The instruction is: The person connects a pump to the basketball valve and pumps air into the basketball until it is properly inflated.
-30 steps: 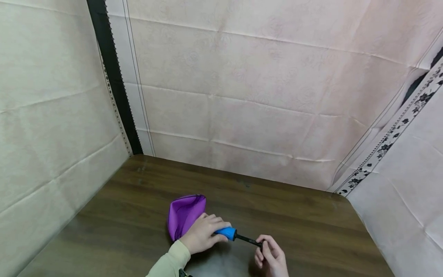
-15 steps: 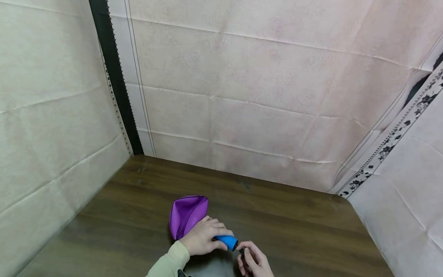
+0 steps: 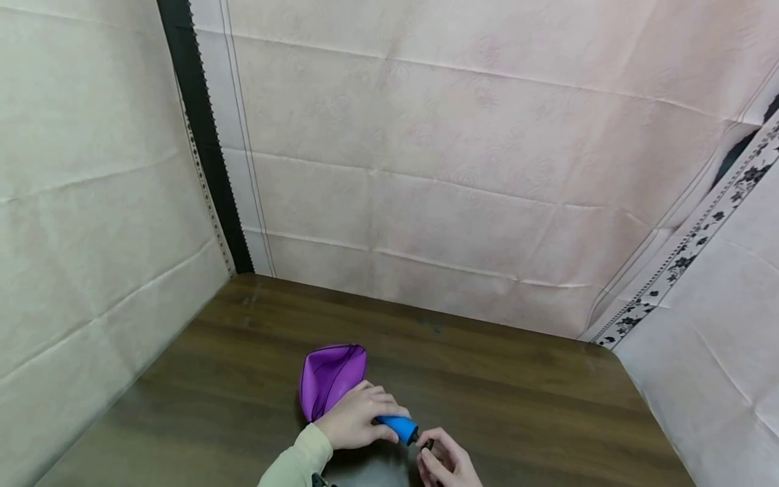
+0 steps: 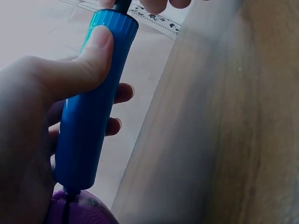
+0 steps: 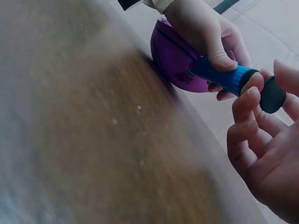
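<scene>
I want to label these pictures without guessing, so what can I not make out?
Head view: nozzle end of the blue pump, under the left hand.
Head view: wrist of the right hand, cut by the bottom edge.
Left wrist view: end of the black handle, cut by the top edge.
Left wrist view: most of the purple object, cut by the bottom edge.

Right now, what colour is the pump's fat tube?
Blue; the tube shows best in the left wrist view.

Dim, bluish wrist views with blurred wooden tabletop.
</scene>
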{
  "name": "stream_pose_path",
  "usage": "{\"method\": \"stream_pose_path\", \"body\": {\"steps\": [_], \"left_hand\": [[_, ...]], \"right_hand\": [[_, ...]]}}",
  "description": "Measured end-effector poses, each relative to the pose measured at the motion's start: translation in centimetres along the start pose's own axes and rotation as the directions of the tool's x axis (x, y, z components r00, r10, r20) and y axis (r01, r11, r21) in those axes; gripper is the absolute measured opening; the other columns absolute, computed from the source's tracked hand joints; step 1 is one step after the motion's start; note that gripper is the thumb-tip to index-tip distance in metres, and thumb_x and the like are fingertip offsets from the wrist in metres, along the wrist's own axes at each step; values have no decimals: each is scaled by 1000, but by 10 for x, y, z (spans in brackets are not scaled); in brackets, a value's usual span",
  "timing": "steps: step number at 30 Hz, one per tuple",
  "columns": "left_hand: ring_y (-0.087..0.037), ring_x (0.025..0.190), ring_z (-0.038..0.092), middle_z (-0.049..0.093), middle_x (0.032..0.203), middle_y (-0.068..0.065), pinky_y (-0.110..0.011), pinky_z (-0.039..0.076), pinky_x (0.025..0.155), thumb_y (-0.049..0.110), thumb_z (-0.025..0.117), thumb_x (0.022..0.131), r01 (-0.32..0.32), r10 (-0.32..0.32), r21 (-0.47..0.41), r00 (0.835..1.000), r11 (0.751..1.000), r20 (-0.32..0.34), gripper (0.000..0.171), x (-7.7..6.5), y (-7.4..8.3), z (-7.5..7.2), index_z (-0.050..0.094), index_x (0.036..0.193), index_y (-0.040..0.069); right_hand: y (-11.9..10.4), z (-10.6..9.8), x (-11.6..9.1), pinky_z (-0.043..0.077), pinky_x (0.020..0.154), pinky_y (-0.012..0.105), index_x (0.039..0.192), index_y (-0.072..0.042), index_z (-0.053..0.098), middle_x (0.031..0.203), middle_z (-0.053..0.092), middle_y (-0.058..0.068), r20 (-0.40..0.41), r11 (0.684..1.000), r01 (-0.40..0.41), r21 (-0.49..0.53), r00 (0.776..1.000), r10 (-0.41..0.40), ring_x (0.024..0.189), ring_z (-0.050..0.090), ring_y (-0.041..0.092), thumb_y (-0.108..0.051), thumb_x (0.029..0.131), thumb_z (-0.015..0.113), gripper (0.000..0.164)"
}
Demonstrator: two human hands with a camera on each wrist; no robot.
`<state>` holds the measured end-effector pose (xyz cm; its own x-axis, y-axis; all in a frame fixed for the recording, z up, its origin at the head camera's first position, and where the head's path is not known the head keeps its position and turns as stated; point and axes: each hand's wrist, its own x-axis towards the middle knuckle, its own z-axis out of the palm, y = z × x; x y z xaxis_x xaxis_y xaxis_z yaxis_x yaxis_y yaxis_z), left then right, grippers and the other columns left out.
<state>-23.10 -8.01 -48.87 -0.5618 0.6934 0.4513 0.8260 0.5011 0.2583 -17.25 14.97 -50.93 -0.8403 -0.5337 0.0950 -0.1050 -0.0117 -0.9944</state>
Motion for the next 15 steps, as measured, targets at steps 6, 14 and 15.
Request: {"method": "stream_pose_path", "body": {"steps": [6,14,15], "left_hand": [[1,91,53,62,99,18,-27,37,85,49,55,81,-11,11,-26,1000,1000,12,35,1,-4,-7,58,113,34],[1,91,52,61,97,19,-28,37,82,44,58,81,84,-85,-14,992,996,-91,31,-4,-13,-23,60,109,33],[1,90,52,61,97,18,-29,37,82,43,59,81,82,-83,-12,992,997,-100,31,-4,-13,-22,60,109,32]], "right_hand": [[-7,-11,-3,46,46,25,103,13,41,72,48,29,81,986,164,30,983,-166,50,48,15,-1,95,35,17],[-19,-31,-7,25,35,33,95,12,39,55,30,22,108,811,489,321,832,-544,43,28,28,11,93,14,25],[-19,-31,-7,25,35,31,94,12,38,53,28,20,105,798,498,338,823,-558,42,27,27,11,93,14,24]]}}
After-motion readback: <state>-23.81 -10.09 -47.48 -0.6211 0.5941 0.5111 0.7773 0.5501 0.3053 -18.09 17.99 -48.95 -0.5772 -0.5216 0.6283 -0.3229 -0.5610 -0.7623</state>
